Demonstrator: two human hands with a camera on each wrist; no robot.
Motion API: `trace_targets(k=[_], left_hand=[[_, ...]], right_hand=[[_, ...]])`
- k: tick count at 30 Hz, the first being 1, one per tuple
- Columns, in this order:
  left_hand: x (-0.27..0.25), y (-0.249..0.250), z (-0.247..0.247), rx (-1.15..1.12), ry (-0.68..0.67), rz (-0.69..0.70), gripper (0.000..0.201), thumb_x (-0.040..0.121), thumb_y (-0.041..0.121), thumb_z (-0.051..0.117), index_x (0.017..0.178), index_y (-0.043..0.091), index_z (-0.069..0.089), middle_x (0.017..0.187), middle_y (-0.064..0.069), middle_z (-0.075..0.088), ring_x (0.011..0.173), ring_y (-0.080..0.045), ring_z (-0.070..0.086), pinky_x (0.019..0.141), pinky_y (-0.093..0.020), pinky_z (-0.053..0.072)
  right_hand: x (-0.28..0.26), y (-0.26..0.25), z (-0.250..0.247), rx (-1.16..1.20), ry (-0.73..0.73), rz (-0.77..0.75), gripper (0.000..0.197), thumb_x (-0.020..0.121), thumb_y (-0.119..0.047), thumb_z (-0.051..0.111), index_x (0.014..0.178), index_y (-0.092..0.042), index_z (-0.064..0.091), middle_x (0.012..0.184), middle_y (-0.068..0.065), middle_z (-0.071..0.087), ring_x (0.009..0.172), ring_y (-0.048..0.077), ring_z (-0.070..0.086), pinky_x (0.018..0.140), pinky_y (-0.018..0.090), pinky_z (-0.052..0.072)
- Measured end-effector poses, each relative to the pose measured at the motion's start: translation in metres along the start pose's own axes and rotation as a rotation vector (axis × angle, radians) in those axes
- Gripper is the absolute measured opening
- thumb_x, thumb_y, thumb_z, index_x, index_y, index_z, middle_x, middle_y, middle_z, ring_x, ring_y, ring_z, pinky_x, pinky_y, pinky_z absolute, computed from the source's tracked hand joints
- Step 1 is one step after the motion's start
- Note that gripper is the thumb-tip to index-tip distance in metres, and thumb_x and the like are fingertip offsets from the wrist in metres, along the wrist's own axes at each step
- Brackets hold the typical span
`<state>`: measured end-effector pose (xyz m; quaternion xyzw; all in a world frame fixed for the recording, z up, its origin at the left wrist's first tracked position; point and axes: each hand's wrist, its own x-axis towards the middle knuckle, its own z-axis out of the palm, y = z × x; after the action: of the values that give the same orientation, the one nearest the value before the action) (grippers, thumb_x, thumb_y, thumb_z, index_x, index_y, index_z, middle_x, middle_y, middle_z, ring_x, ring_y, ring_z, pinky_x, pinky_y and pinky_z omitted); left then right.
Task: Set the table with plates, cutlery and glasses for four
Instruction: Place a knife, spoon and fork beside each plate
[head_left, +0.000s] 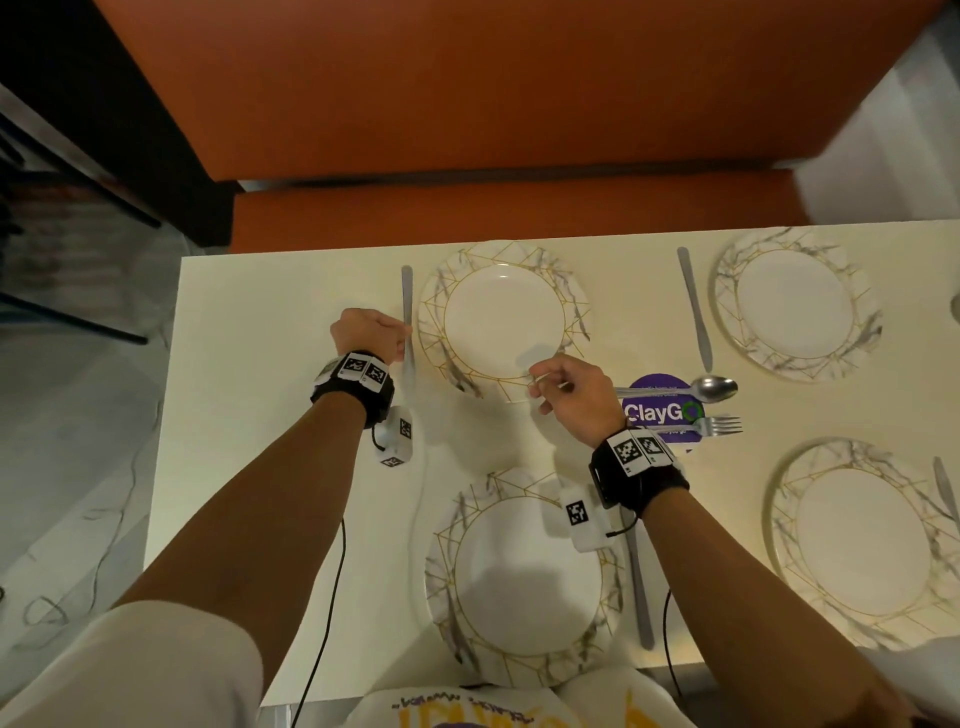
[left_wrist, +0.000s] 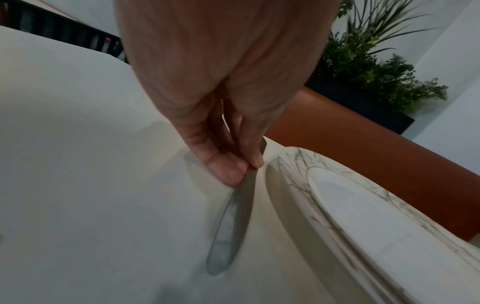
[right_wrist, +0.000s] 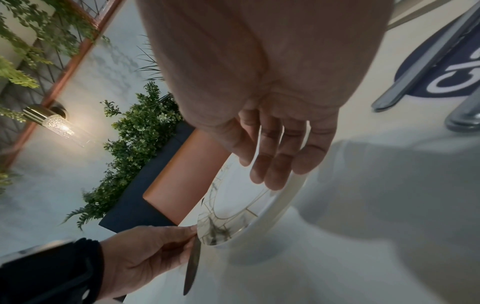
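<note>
On the cream table (head_left: 270, 322), my left hand (head_left: 401, 339) pinches a table knife (head_left: 407, 291) by its middle, just left of the far-left marbled plate (head_left: 574, 304). The left wrist view shows thumb and finger (left_wrist: 246, 170) clamped on the knife (left_wrist: 228, 226), its end low over the table beside the plate (left_wrist: 337, 195). My right hand (head_left: 543, 382) hovers at that plate's near rim, holding nothing. From the right wrist its relaxed fingers (right_wrist: 272, 172) hang over the plate (right_wrist: 233, 207). Three more plates (head_left: 727, 291) (head_left: 519, 571) (head_left: 862, 540) each have a knife beside them.
A spoon (head_left: 711, 387) and a fork (head_left: 719, 425) lie across a purple round sticker (head_left: 660, 410) in the table's middle. An orange bench (head_left: 467, 104) runs along the far edge. The table's left edge is close to my left hand.
</note>
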<state>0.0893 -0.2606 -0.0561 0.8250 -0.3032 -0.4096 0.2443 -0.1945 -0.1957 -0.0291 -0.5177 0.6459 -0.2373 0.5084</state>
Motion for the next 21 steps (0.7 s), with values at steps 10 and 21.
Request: trace_targets(k=[10, 21], left_hand=[[0.009, -0.006, 0.007, 0.117, 0.053, 0.016, 0.025, 0.085, 0.014, 0.083, 0.063, 0.023, 0.074, 0.075, -0.005, 0.078, 0.078, -0.027, 0.077, 0.079, -0.038, 0.066], [-0.028, 0.003, 0.008, 0.126, 0.165, 0.178, 0.032, 0.1, 0.034, 0.065, 0.093, 0.005, 0.079, 0.091, -0.01, 0.078, 0.089, -0.029, 0.07, 0.084, -0.028, 0.05]], right_hand=[[-0.003, 0.006, -0.004, -0.022, 0.007, 0.009, 0.025, 0.095, 0.001, 0.051, 0.106, -0.009, 0.071, 0.088, 0.011, 0.075, 0.066, 0.014, 0.067, 0.049, 0.01, 0.044], [-0.008, 0.01, -0.022, -0.028, 0.041, 0.014, 0.023, 0.096, 0.0, 0.051, 0.106, -0.009, 0.07, 0.088, 0.009, 0.075, 0.061, 0.009, 0.066, 0.049, 0.01, 0.043]])
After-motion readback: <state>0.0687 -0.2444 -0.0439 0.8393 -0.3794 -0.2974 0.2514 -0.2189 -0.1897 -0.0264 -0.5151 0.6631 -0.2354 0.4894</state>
